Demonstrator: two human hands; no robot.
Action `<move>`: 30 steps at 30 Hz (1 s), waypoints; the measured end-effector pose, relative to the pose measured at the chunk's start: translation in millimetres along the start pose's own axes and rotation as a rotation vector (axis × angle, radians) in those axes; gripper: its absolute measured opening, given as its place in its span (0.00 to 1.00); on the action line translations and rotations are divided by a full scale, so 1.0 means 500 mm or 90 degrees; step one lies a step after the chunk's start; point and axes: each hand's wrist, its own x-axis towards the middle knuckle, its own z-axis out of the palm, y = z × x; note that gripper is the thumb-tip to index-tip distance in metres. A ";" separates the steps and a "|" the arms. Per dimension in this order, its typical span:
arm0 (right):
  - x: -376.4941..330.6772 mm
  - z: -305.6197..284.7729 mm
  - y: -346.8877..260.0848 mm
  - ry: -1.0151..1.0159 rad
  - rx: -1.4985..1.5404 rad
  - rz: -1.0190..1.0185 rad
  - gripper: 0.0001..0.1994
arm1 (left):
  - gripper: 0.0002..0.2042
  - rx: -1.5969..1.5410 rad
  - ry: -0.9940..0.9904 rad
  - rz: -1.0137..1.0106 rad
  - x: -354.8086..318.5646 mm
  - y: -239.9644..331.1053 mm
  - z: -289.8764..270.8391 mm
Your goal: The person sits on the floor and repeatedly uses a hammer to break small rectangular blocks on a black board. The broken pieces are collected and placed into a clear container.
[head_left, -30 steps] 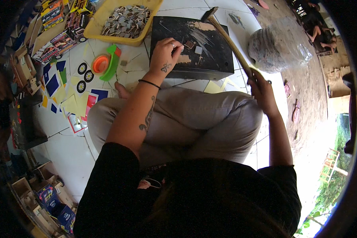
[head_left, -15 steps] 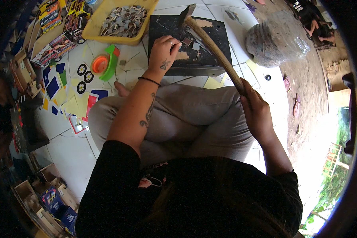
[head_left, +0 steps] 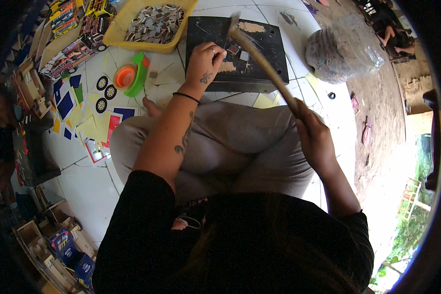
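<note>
My right hand (head_left: 314,139) grips the lower end of a long wooden-handled hammer (head_left: 267,66). Its dark head, slightly blurred, hangs over a black box-like block (head_left: 259,87) in front of my crossed legs. On the block's left part rests my left hand (head_left: 201,63), thumb and fingertips pinched together; what is between them is too small to make out. Close by on the worn top lie a brown square piece (head_left: 233,50), a pale square piece (head_left: 244,56) and several thin, nail-like slivers.
Behind the block's left side stands a yellow tub (head_left: 169,48) of small square pieces. An orange tape roll in a green dispenser (head_left: 139,76), wheel stickers (head_left: 102,105) and coloured sheets (head_left: 88,128) lie left. Toy trucks (head_left: 66,59) stand farther left; a filled plastic bag (head_left: 338,51) sits right.
The hammer head has come slightly down and nearer to my left hand, and is now blurred. My left hand keeps its pinch on the block.
</note>
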 end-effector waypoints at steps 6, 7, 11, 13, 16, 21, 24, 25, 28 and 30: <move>0.006 -0.009 0.000 0.028 0.061 0.030 0.20 | 0.05 -0.022 -0.021 -0.044 0.004 0.003 0.002; 0.007 -0.012 -0.001 0.042 0.087 0.021 0.20 | 0.05 -0.010 -0.034 -0.047 0.004 0.007 0.002; 0.013 -0.015 0.006 0.004 0.108 0.107 0.19 | 0.04 0.049 -0.024 -0.013 0.007 0.023 -0.017; 0.015 -0.007 0.013 -0.001 0.087 0.102 0.19 | 0.06 0.053 -0.118 -0.072 0.010 0.024 -0.043; 0.016 0.015 0.023 0.005 0.077 0.069 0.21 | 0.09 0.102 -0.227 -0.143 0.013 0.019 -0.087; 0.014 0.056 0.018 -0.075 0.031 0.106 0.27 | 0.07 0.030 -0.233 -0.294 0.021 0.020 -0.098; 0.019 0.072 0.012 -0.063 -0.013 0.023 0.29 | 0.07 0.035 -0.228 -0.295 0.022 0.021 -0.095; 0.022 0.078 0.011 -0.076 -0.024 0.026 0.29 | 0.06 0.036 -0.224 -0.292 0.021 0.020 -0.094; 0.034 0.088 0.013 -0.112 -0.060 0.057 0.30 | 0.05 0.018 -0.203 -0.270 0.019 0.016 -0.094; 0.038 0.092 0.015 -0.105 -0.061 0.064 0.30 | 0.05 -0.001 -0.206 -0.286 0.019 0.012 -0.093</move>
